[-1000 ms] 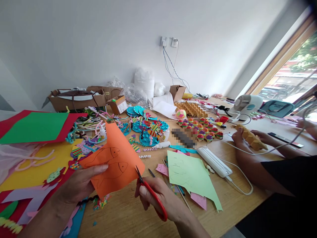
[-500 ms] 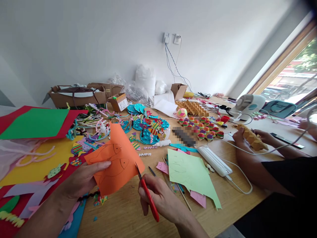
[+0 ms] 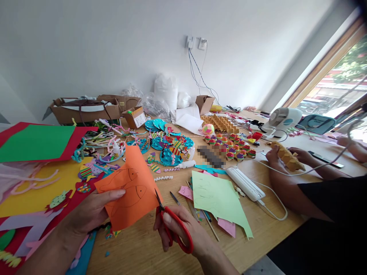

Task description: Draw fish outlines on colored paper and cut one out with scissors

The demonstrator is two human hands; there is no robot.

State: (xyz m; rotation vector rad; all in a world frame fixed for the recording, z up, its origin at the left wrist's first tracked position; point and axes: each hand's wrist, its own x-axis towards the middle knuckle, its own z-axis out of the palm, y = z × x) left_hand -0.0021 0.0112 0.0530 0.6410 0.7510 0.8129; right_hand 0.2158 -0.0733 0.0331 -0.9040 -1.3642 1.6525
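Held up on the left is a sheet of orange paper point(image 3: 134, 208) with fish outlines drawn on it. My left hand point(image 3: 90, 214) grips its left edge, thumb on the front. My right hand point(image 3: 183, 229) is closed round the red handles of a pair of scissors point(image 3: 187, 244). The blades point up and lie at the paper's right edge; I cannot tell whether they touch it. A light green sheet point(image 3: 220, 202) with faint drawn outlines lies to the right of my right hand, over pink paper pieces point(image 3: 228, 227). A dark pen point(image 3: 174, 198) rests between the two sheets.
A white power strip point(image 3: 246, 184) with its cord lies to the right. Beyond it, a co-worker's hands hold a piece of egg carton point(image 3: 286, 156). Decorated paper fish point(image 3: 179, 144), pipe cleaners point(image 3: 106, 133), coloured sheets point(image 3: 37, 142), cardboard boxes point(image 3: 86, 110) and a fan point(image 3: 282, 121) crowd the table.
The scissors have turned in my right hand, so both handle loops now show. The orange sheet has tilted slightly, and the whole view has shifted a little.
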